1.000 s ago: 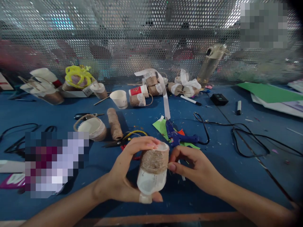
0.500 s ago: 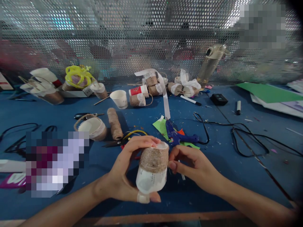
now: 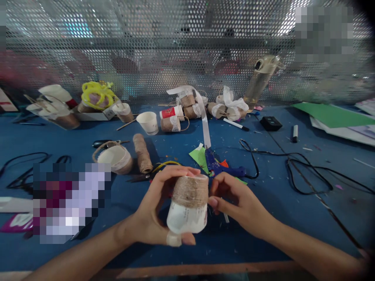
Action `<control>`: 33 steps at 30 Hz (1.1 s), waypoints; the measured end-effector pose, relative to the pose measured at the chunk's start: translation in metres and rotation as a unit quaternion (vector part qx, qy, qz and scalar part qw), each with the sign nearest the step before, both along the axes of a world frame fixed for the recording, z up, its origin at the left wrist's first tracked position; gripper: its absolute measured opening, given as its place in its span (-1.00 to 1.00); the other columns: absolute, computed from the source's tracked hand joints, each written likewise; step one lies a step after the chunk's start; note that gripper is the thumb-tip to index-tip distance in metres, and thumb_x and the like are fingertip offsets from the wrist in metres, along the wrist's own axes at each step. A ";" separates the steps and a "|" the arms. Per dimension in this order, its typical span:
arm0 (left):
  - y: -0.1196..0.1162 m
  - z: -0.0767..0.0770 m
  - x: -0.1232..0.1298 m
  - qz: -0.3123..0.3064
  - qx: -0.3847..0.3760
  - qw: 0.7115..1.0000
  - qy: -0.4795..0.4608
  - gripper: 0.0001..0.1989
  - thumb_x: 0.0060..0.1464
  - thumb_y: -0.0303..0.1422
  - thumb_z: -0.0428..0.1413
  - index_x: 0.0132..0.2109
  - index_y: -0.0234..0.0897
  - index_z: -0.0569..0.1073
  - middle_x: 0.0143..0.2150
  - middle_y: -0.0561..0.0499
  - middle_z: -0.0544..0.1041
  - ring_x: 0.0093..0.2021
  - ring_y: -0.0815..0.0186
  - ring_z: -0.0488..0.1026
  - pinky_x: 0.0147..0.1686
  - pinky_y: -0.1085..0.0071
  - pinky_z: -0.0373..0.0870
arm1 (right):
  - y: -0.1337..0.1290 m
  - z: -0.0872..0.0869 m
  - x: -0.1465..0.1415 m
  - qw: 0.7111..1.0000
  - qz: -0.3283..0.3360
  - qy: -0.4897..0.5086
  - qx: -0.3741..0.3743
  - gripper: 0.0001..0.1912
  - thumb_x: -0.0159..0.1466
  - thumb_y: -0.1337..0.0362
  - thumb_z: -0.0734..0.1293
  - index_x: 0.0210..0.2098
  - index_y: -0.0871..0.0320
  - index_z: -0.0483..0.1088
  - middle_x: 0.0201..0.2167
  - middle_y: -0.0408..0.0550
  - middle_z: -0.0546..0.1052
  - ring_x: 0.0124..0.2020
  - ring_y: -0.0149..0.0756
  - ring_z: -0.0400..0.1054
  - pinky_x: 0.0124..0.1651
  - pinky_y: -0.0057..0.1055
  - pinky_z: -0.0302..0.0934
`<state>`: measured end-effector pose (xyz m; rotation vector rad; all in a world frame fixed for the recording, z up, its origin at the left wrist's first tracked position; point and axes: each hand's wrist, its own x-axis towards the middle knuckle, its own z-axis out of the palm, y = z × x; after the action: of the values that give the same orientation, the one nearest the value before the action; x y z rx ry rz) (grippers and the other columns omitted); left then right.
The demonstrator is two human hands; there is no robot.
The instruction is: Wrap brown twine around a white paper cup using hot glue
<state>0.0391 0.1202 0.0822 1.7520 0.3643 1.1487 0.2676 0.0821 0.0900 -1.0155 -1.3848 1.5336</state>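
A white paper cup (image 3: 187, 217), its upper half wound in brown twine (image 3: 191, 192), is held above the blue table. My left hand (image 3: 155, 208) grips it from the left, fingers at the top end and the thumb, with a white wrap on it, under the bottom end. My right hand (image 3: 234, 201) is at the cup's right side, its thumb and fingers pinched together beside the twine; what they hold is too small to make out. Just behind that hand lies a blue glue gun (image 3: 218, 166) on green paper scraps (image 3: 199, 158).
Left of centre are a twine roll (image 3: 142, 153), scissors (image 3: 143, 176) and a handled cup (image 3: 115, 158). Wrapped cups (image 3: 170, 123), a white cup (image 3: 148, 123) and a bottle (image 3: 260, 80) stand behind. A black cable (image 3: 304, 160) crosses the right side.
The cup has tipped slightly, its lower end moving up and a little left with my left thumb. My right hand has shifted slightly upward beside it.
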 end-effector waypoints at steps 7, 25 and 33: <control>-0.001 0.002 -0.004 -0.027 -0.085 0.996 0.006 -0.10 -0.04 -0.08 0.35 0.35 -0.11 0.11 0.27 -0.23 0.25 0.31 -0.13 0.26 0.21 -0.03 0.35 | -0.004 -0.008 -0.004 0.995 0.060 0.055 0.053 -0.17 0.13 0.37 0.57 0.23 -0.19 0.13 -0.21 -0.23 0.50 -0.36 -0.44 0.43 -0.31 -0.46 0.34; 0.010 0.017 -0.012 0.018 0.132 0.952 0.276 -0.17 0.06 -0.13 0.29 0.37 -0.04 0.07 0.28 -0.22 0.20 0.30 -0.09 0.21 0.29 -0.04 0.23 | -0.005 -0.009 -0.004 0.987 -0.022 -0.077 0.137 -0.38 0.20 0.24 0.52 0.17 -0.03 0.23 -0.28 -0.19 0.51 -0.37 -0.40 0.43 -0.25 -0.43 0.40; 0.015 0.019 -0.016 0.071 0.037 0.964 0.254 -0.18 -0.01 0.01 0.28 0.34 0.03 0.18 0.21 -0.14 0.20 0.22 -0.08 0.23 0.14 0.03 0.40 | 0.002 -0.002 0.005 0.960 -0.073 -0.181 0.199 -0.67 0.34 0.21 0.38 0.07 0.02 0.32 -0.22 -0.10 0.51 -0.33 -0.35 0.45 -0.24 -0.39 0.40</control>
<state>0.0233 0.1354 0.1015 2.1071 0.7738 0.8018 0.2726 0.0836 0.0883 -1.1454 -1.7391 0.9354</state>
